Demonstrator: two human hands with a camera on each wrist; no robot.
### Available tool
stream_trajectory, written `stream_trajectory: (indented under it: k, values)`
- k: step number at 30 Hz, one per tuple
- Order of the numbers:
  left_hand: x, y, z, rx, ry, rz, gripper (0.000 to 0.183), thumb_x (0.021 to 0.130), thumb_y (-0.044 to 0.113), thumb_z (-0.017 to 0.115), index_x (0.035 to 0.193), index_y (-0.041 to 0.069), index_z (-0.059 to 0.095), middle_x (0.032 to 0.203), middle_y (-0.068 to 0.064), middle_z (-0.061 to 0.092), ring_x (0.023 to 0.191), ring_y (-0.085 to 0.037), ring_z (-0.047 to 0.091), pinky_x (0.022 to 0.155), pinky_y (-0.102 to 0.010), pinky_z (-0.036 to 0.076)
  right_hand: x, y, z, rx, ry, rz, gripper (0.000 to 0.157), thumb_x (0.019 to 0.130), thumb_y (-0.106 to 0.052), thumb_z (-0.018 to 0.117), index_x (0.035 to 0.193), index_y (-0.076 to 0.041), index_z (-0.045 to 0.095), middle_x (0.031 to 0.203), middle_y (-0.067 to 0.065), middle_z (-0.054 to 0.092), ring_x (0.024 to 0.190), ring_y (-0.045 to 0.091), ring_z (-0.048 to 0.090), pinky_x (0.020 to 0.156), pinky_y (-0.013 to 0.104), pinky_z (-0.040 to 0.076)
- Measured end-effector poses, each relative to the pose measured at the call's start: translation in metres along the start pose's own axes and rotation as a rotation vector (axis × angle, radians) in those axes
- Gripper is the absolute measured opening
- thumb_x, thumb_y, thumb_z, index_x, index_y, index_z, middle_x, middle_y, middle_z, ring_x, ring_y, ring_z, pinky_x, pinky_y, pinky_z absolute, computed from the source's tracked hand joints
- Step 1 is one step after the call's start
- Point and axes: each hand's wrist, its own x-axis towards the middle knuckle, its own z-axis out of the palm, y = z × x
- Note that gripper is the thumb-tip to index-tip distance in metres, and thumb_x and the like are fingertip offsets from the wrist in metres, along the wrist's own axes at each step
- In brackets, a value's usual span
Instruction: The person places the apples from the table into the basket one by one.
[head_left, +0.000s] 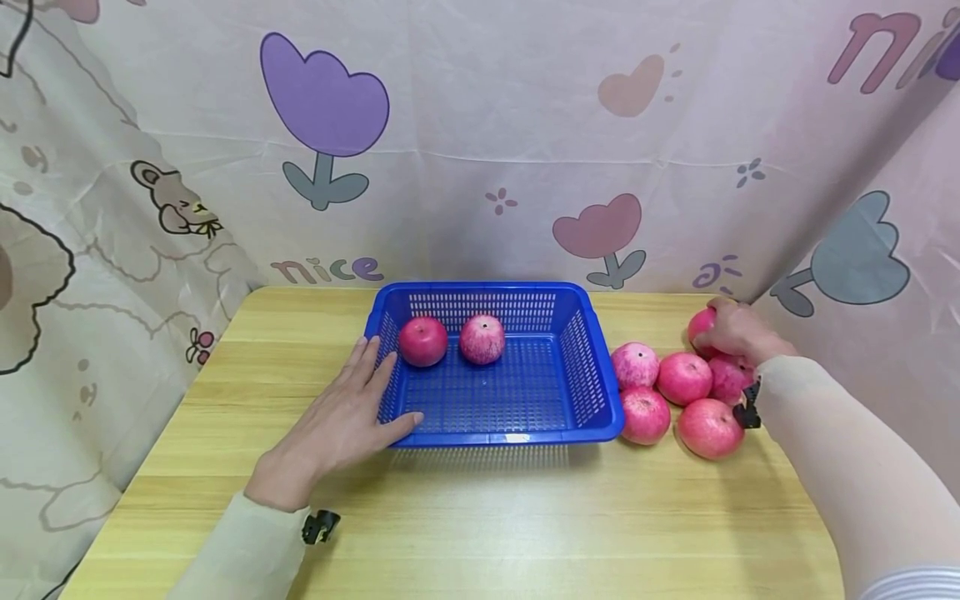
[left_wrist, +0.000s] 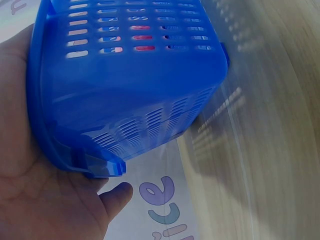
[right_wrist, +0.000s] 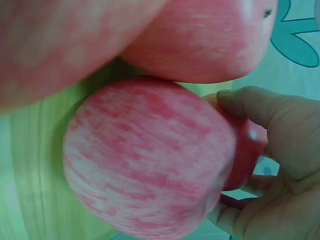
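A blue plastic basket (head_left: pixel 495 438) with slotted walls stands at the middle of the table, and two apples lie in it: a plain red apple (head_left: pixel 423 342) and a streaked pink apple (head_left: pixel 482 339). My left hand (head_left: pixel 330 425) rests on its left front corner, fingers extended along the left rim and thumb over the front rim. At the far right, my right hand (head_left: pixel 738 329) grips a red apple (head_left: pixel 699 327) at the back of a group of apples. In the right wrist view, a large streaked apple (right_wrist: pixel 150 155) partly hides this held apple (right_wrist: pixel 245 155).
Several more apples cluster right of the basket, including a pale one (head_left: pixel 636 365) and one below it (head_left: pixel 646 415) close to the basket wall. A large apple (head_left: pixel 710 428) lies nearest the front. A printed curtain (head_left: pixel 465 208) hangs behind the wooden table (head_left: pixel 525 525).
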Motion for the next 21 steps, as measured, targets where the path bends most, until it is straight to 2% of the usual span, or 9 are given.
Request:
stream_trajectory:
  k: [10, 15, 21]
  values:
    - [0.001, 0.000, 0.002, 0.001, 0.000, 0.007, 0.110, 0.095, 0.083, 0.045, 0.167, 0.002, 0.024, 0.177, -0.021, 0.000, 0.164, -0.040, -0.004, 0.127, -0.065, 0.019, -0.010, -0.016, -0.010, -0.057, 0.131, -0.047, 0.087, 0.094, -0.040, 0.069, 0.154, 0.007, 0.028, 0.132, 0.042, 0.040, 0.115, 0.059, 0.048, 0.092, 0.074, 0.050]
    - [0.002, -0.001, 0.002, 0.001, 0.000, 0.011, 0.111, 0.095, 0.084, 0.043, 0.167, 0.002, 0.024, 0.177, -0.022, 0.000, 0.164, -0.040, -0.004, 0.127, -0.064, 0.019, -0.018, -0.038, -0.016, -0.042, 0.184, -0.062, 0.085, 0.093, -0.042, 0.070, 0.154, 0.002, 0.030, 0.139, 0.040, 0.036, 0.118, 0.058, 0.045, 0.091, 0.076, 0.049]
    - [0.002, -0.002, 0.001, 0.000, 0.003, 0.011, 0.111, 0.095, 0.084, 0.043, 0.167, 0.002, 0.024, 0.177, -0.022, 0.000, 0.164, -0.040, -0.005, 0.127, -0.065, 0.019, -0.028, -0.072, -0.019, -0.039, 0.216, -0.112, 0.085, 0.090, -0.040, 0.072, 0.153, 0.002, 0.033, 0.135, 0.036, 0.043, 0.118, 0.054, 0.047, 0.091, 0.073, 0.050]
